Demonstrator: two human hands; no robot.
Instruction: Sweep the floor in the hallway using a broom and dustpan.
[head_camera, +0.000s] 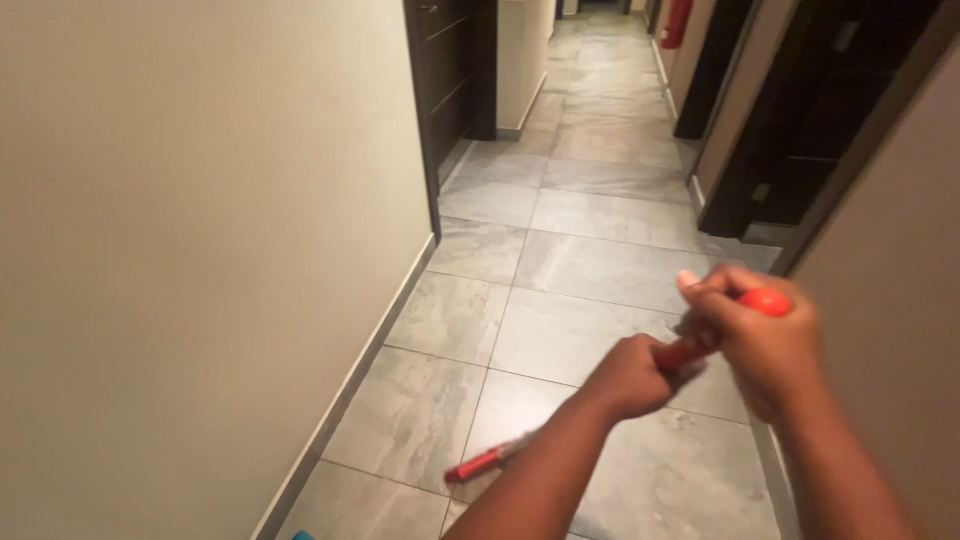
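Red handle in both hands

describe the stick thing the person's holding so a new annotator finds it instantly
Start at the grey tiled floor of the hallway, between the cream wall and the dark doors. In the lower right, the left hand and right hand grip a long pole slanting down toward the floor. It is the only bright red thing near the hands, with a rounded red knob on top.

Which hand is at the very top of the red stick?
The right hand grips the red handle at its rounded top end; the left hand holds it lower down.
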